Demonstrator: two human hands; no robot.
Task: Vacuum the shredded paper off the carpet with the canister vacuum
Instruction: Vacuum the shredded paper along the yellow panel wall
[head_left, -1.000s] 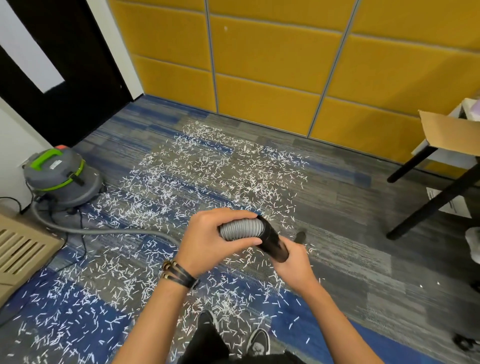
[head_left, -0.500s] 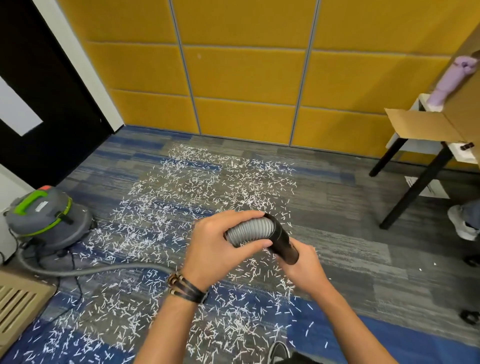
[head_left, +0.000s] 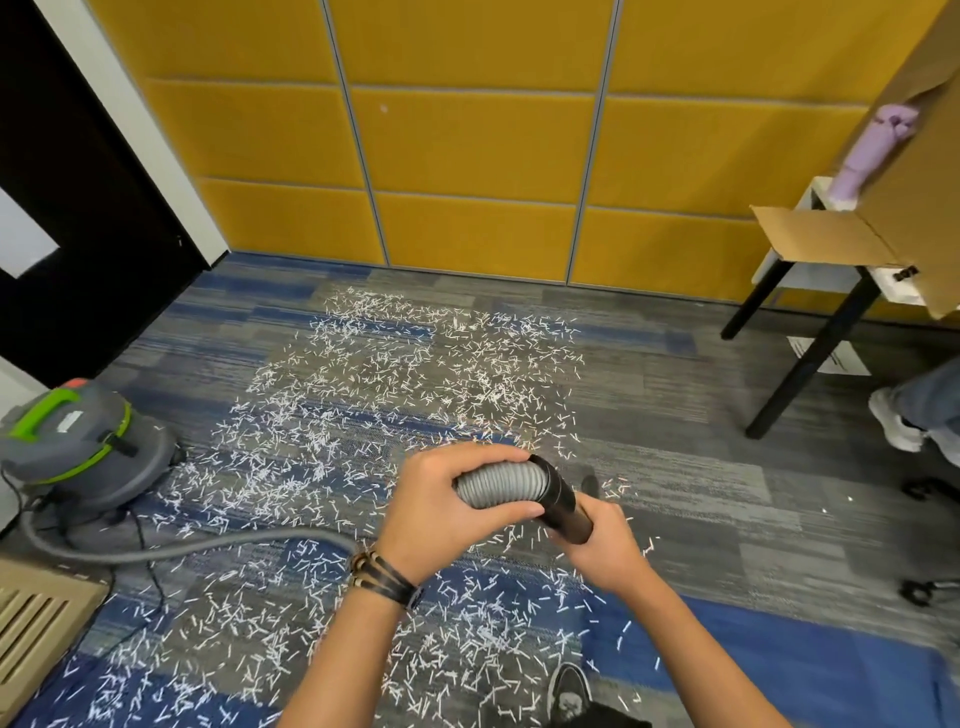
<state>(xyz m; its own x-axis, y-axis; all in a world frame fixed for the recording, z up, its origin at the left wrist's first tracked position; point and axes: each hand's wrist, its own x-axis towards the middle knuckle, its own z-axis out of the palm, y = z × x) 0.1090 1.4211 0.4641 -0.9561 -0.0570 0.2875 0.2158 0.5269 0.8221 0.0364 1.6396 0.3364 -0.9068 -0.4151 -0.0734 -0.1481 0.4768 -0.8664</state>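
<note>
Your view tipped up toward the wall (head_left: 467, 156); hands barely shifted. Canister vac (head_left: 78, 441) sat far left, hose (head_left: 501, 486) running to your left hand (head_left: 447, 512), which curled round its ribbed end; right hand (head_left: 602, 545) gripped the black cuff (head_left: 563, 506). Shredded paper (head_left: 389, 405) covered the carpet (head_left: 701, 467). Prob. still prepping; next, point cuff down.

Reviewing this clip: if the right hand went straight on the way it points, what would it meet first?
Probably the left hand. The right hand, holding the cuff, points up and left along its forearm, and the left hand grips the hose right there. Depth is unclear.
</note>
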